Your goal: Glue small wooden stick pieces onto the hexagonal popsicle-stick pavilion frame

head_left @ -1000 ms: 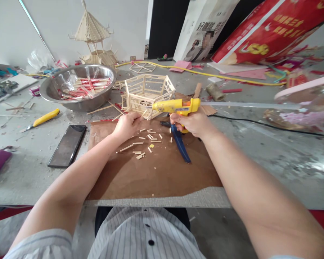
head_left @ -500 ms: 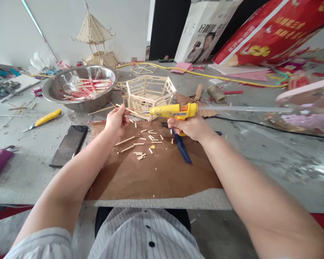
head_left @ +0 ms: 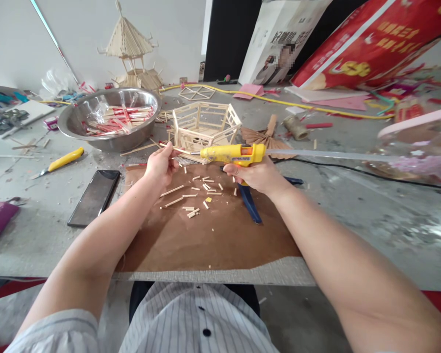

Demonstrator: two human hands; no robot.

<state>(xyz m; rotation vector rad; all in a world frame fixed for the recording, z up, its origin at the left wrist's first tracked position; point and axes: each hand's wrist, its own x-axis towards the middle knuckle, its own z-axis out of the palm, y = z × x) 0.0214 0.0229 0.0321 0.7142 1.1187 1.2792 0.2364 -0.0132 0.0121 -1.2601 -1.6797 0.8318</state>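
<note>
Between thumb and fingers, my left hand (head_left: 161,165) pinches a thin wooden stick (head_left: 178,149) that points right. My right hand (head_left: 259,172) is wrapped round the handle of a yellow hot glue gun (head_left: 228,154), whose nozzle is at the stick's right end; whether they touch I cannot tell. A long clear glue stick (head_left: 316,155) juts from the gun's back. Just behind both hands stands a hexagonal wooden stick frame (head_left: 206,125), its front partly hidden by the gun. Several cut stick pieces (head_left: 208,187) lie scattered on a brown sheet (head_left: 206,245) below.
Blue-handled pliers (head_left: 250,203) lie under my right hand. To the left are a phone (head_left: 94,198), a yellow utility knife (head_left: 64,159) and a steel bowl (head_left: 110,142) of red-tipped sticks. A stick pagoda (head_left: 130,44) stands behind. A black cord (head_left: 353,169) runs right.
The glue gun in my right hand has moved slightly left, bringing its nozzle closer to the stick's end. My left hand still pinches the stick, almost in the same place.
</note>
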